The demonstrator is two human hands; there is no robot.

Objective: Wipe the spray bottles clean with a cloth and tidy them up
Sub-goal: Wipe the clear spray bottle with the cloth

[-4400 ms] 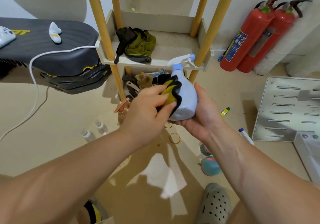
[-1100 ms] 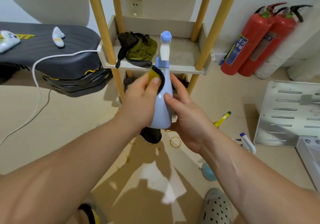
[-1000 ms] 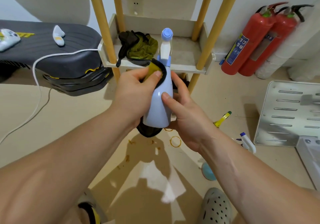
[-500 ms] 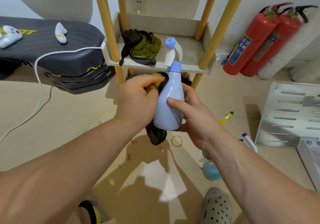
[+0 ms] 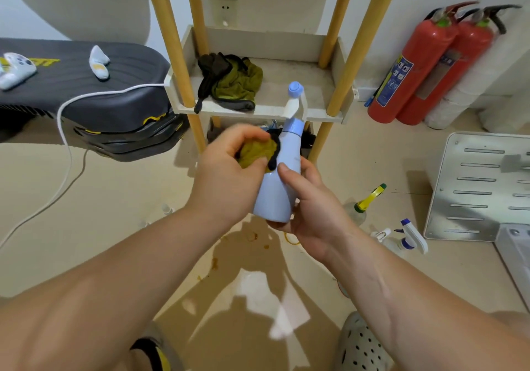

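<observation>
From the head view, the right hand (image 5: 312, 207) is gripping an upright pale-blue plastic spray bottle (image 5: 279, 181) above the floor, near the shelf, while the left hand (image 5: 229, 175) is pressing a bunched olive-green, black-edged cloth (image 5: 255, 152) against its left shoulder.

left hand (image 5: 226, 178) clenched, right hand (image 5: 314, 210) gripping

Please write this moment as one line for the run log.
step: wiping | left hand: grips green cloth against blue spray bottle | right hand: holds bottle near base
</observation>
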